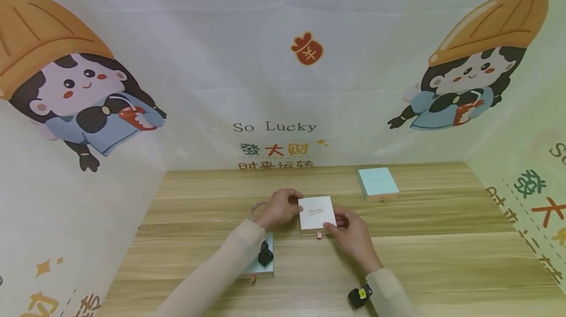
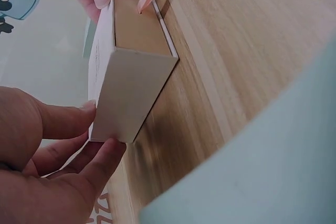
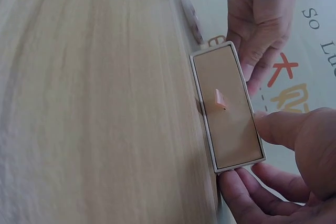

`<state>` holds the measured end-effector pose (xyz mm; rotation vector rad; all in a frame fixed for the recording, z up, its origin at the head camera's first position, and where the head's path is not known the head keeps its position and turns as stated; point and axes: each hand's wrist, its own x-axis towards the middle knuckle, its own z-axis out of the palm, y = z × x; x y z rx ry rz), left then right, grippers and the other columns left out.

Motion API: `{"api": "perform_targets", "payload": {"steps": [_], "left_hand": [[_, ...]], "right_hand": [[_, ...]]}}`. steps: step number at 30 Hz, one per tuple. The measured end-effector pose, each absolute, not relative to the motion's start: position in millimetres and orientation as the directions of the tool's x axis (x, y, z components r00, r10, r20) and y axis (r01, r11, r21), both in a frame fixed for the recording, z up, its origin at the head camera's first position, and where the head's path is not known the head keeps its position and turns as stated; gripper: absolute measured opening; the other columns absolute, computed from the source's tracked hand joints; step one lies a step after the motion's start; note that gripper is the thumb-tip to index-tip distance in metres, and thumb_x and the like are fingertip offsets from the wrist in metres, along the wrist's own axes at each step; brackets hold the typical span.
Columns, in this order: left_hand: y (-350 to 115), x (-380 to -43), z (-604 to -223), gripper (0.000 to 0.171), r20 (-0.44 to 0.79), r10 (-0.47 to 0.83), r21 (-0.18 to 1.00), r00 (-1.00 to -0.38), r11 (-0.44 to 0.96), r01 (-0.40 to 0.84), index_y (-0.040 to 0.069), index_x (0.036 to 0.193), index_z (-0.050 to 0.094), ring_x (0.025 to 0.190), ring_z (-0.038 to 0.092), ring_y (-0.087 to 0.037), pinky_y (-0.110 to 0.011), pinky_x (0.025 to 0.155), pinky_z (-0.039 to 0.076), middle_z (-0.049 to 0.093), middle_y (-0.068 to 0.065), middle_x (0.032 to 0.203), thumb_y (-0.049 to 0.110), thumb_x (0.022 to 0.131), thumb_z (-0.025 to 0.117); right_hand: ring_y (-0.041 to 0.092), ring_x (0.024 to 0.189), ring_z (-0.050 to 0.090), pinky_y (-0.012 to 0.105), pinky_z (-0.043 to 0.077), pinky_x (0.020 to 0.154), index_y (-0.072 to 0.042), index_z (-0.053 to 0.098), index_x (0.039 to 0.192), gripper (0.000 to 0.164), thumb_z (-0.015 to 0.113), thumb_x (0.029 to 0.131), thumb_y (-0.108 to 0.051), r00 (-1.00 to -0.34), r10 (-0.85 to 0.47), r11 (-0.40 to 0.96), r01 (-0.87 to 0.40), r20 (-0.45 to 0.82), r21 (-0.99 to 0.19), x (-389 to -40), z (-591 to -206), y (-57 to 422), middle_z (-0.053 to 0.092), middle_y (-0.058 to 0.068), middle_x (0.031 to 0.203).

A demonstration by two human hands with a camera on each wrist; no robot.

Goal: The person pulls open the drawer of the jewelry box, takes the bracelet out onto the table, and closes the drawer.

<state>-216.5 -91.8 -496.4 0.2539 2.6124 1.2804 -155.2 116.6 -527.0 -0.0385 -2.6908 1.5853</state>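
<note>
A white drawer-style gift box (image 1: 316,214) with gold lettering lies flat on the wooden table (image 1: 442,263). In the right wrist view its tan drawer front (image 3: 231,135) faces the camera, flush in the sleeve, with a small pink ribbon tab (image 3: 219,99). My left hand (image 1: 283,207) grips the box at its far left corner, thumb on the top edge and fingers along the side (image 2: 105,166). The near right corner is held by my right hand (image 1: 351,233), its thumb on top and its fingers against the right side.
A light blue box (image 1: 378,182) stands at the back right. Another light blue box (image 1: 267,270) lies at the front left, partly covered by my left forearm. Behind that wrist is a pale ring-shaped thing (image 1: 253,211). A printed cloth backdrop (image 1: 212,61) encloses the table.
</note>
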Motion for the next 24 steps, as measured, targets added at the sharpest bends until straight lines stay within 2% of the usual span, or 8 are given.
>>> {"api": "perform_targets", "payload": {"steps": [9,14,19,24], "left_hand": [[-91,-209,-496,0.029,-0.112,0.276,0.759,-0.955,0.643,0.097,0.001,0.119,0.068,0.094,0.057,-0.019,-0.032,0.083,0.052,0.066,-0.011,0.106,0.005,0.091,0.075],[-94,-204,-495,0.024,-0.109,0.271,0.736,-0.956,0.668,0.106,0.001,0.107,0.068,0.089,0.056,-0.018,-0.03,0.078,0.05,0.064,-0.01,0.098,0.005,0.087,0.08],[-96,-196,-495,0.019,-0.056,0.303,0.708,-0.951,0.684,0.176,0.001,0.094,0.068,0.078,0.051,-0.015,-0.024,0.067,0.043,0.061,-0.007,0.085,0.005,0.084,0.082],[-95,-183,-495,0.023,-0.014,0.298,0.676,-0.955,0.706,0.21,0.0,0.087,0.063,0.073,0.049,-0.014,-0.023,0.063,0.041,0.059,-0.006,0.08,0.007,0.082,0.084]], "right_hand": [[0.019,0.09,0.068,0.03,0.058,0.08,0.0,0.073,0.111,0.028,0.081,0.089,-0.016,-1.0,0.028,0.524,0.024,-0.011,-0.852,-157,-526,127,0.074,0.011,0.1],[0.02,0.089,0.068,0.03,0.058,0.078,0.001,0.073,0.107,0.026,0.08,0.089,-0.016,-1.0,0.008,0.538,0.011,-0.009,-0.843,-158,-525,132,0.073,0.013,0.099],[0.02,0.088,0.068,0.029,0.057,0.076,0.001,0.073,0.107,0.026,0.08,0.089,-0.017,-1.0,0.004,0.545,0.018,-0.019,-0.838,-160,-524,136,0.073,0.013,0.098],[0.017,0.086,0.066,0.026,0.055,0.074,-0.001,0.074,0.106,0.023,0.08,0.089,-0.016,-0.999,-0.037,0.559,-0.007,-0.017,-0.829,-166,-523,139,0.074,0.01,0.096]]}}
